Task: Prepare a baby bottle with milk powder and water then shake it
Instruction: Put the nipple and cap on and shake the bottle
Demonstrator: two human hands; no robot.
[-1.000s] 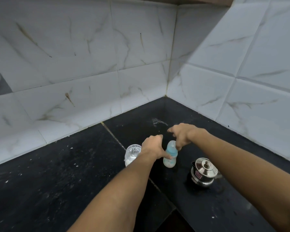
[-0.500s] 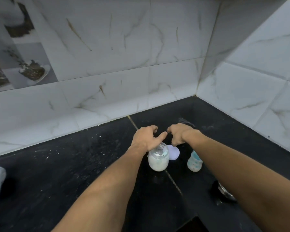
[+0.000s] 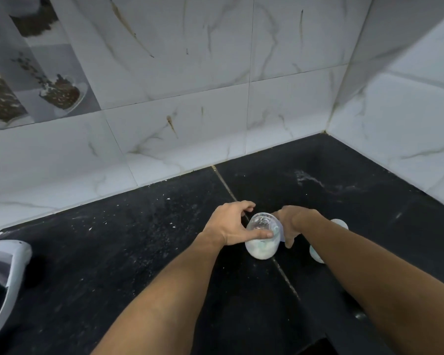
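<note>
A clear jar (image 3: 262,248) with white milk powder in its bottom stands on the black counter (image 3: 128,252). My left hand (image 3: 231,226) grips the jar from the left, thumb across its front. My right hand (image 3: 294,222) is curled just right of the jar, over a pale purple lid (image 3: 281,232) of which only a sliver shows. The pale blue baby bottle (image 3: 341,223) stands further right, mostly hidden behind my right forearm.
White marble-look tiled walls (image 3: 190,139) meet in a corner at the back right. A white appliance edge (image 3: 8,262) sits at the far left. White specks and a powder smear (image 3: 308,179) lie on the counter.
My left hand left the baby bottle and now grips the powder jar. My right hand has dropped onto the lid beside the jar. The view swung left, so the steel pot is out of frame.
</note>
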